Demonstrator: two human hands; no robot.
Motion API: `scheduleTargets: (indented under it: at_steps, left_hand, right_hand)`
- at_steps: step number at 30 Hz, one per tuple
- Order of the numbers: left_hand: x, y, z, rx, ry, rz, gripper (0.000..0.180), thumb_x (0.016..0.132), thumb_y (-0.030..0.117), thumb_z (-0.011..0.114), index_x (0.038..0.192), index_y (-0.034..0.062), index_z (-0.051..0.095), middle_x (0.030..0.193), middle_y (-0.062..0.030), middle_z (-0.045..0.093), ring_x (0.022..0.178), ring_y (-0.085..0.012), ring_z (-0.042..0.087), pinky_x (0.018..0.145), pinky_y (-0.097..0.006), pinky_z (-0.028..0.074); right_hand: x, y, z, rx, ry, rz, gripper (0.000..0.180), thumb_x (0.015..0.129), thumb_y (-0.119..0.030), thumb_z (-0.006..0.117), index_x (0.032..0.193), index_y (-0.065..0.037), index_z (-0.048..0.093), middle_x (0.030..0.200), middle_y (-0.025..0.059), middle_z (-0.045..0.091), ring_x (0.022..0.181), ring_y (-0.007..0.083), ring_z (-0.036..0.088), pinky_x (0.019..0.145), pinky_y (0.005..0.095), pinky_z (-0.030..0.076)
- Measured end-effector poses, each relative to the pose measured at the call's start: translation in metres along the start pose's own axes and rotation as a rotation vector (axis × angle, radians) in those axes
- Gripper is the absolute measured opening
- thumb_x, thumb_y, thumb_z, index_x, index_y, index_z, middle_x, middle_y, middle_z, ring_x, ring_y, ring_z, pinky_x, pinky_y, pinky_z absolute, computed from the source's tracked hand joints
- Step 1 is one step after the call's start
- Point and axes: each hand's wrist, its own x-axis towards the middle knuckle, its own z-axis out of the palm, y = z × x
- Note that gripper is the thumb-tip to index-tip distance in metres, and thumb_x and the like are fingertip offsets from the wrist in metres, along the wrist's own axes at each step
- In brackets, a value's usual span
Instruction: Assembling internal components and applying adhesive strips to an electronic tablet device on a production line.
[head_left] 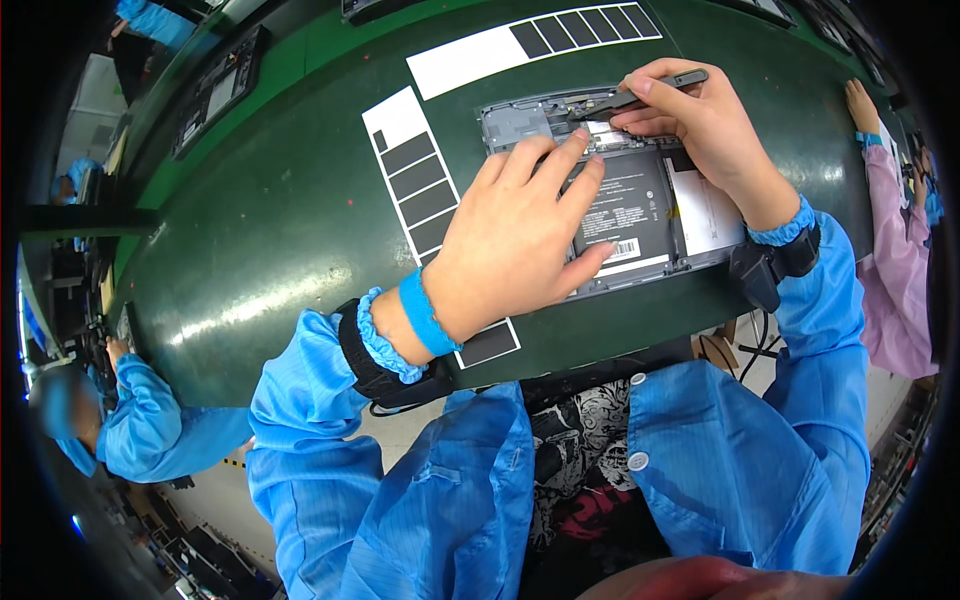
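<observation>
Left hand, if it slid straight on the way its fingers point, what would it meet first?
Likely the right hand with its dark tool, just beyond the left hand across the opened device; depth is unclear.

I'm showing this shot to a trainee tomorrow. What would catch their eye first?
Most striking is the opened grey device lying on the green table, its dark battery panel bare. The left hand presses flat on it, while the right hand holds a dark tool at its upper edge. White strips with black squares lie beside the device, and bright blue sleeves fill the foreground.
</observation>
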Motion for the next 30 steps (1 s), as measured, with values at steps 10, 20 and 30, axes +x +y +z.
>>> scheduleTargets:
  at_steps: [10, 20, 30]
  left_hand:
    - [0.000, 0.001, 0.003, -0.005, 0.011, 0.004, 0.058, 0.073, 0.034, 0.071, 0.118, 0.0016, 0.055, 0.128, -0.0150, 0.051, 0.109, -0.0315, 0.049, 0.088, -0.041, 0.043]
    - [-0.001, 0.004, 0.004, -0.003, -0.003, 0.000, 0.057, 0.074, 0.035, 0.069, 0.118, 0.0014, 0.055, 0.128, -0.0159, 0.051, 0.110, -0.0321, 0.048, 0.090, -0.041, 0.042]
    - [-0.003, -0.001, 0.003, -0.030, 0.016, 0.001, 0.057, 0.074, 0.034, 0.069, 0.118, 0.0004, 0.055, 0.128, -0.0165, 0.051, 0.110, -0.0326, 0.048, 0.090, -0.042, 0.041]
  right_hand:
    - [-0.002, 0.001, -0.001, -0.011, -0.023, -0.016, 0.024, 0.086, -0.017, 0.066, 0.100, 0.002, 0.065, 0.090, 0.0127, 0.066, 0.082, 0.0181, 0.068, 0.072, 0.0231, 0.055]
    - [-0.006, -0.003, 0.004, -0.051, -0.002, -0.021, 0.026, 0.087, -0.017, 0.065, 0.103, 0.002, 0.066, 0.094, 0.0110, 0.068, 0.083, 0.0163, 0.068, 0.072, 0.0228, 0.055]
    - [-0.005, -0.002, 0.009, -0.021, 0.018, -0.039, 0.025, 0.087, -0.015, 0.065, 0.103, 0.004, 0.065, 0.096, 0.0112, 0.068, 0.084, 0.0167, 0.067, 0.074, 0.0241, 0.055]
